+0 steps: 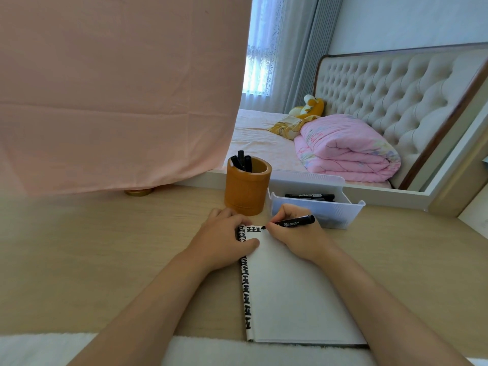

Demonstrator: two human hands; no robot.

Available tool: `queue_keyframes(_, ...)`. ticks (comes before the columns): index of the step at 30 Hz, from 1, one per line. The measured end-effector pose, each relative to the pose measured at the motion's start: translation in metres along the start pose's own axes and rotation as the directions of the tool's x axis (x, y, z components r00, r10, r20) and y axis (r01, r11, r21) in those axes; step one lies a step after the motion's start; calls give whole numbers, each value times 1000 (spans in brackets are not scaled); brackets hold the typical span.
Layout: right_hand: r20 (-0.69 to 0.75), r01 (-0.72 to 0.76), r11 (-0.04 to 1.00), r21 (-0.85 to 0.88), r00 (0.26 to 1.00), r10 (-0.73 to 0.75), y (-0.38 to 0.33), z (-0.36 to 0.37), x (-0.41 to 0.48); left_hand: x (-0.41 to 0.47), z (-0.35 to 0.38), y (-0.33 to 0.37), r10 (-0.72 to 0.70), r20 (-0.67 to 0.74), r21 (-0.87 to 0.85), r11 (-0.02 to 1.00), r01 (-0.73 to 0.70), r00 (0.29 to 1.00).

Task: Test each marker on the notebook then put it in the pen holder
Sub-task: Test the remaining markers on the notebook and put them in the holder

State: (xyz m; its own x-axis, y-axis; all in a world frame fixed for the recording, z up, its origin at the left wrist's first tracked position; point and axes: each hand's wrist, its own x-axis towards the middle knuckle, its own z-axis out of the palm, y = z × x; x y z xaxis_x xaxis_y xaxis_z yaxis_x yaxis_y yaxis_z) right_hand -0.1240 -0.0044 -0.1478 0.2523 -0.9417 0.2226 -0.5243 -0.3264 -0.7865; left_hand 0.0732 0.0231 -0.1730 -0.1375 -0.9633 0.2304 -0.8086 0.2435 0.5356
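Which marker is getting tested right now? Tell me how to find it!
Look at the wooden desk, then the white notebook lying open on it. At the page's top edge, the right hand pinches a black marker with its tip on the paper. It is the only one being held: the others stand in the brown pen holder or lie in the white tray.

Your black marker [295,222] is tilted, its tip touching the top edge of the open white notebook [290,291]. Beyond the notebook's top-left corner the brown pen holder [247,188] stands upright, holding three black markers [241,162].
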Motion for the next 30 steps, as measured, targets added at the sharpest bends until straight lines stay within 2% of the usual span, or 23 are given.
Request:
queue_keyframes(6, -11, 22, 997, -69, 1000, -22, 0, 1, 0, -1, -1, 1, 4, 6, -4, 1000, -4, 1000)
queue_keyframes(14, 5, 62, 997, -46, 998, -62, 1, 0, -2, -1, -1, 1, 0, 8, 7, 1000, 0, 1000)
queue_keyframes(30, 1, 38, 999, 12, 999, -38, 3, -1, 0, -2, -1, 1, 4, -5, -10, 1000, -4, 1000)
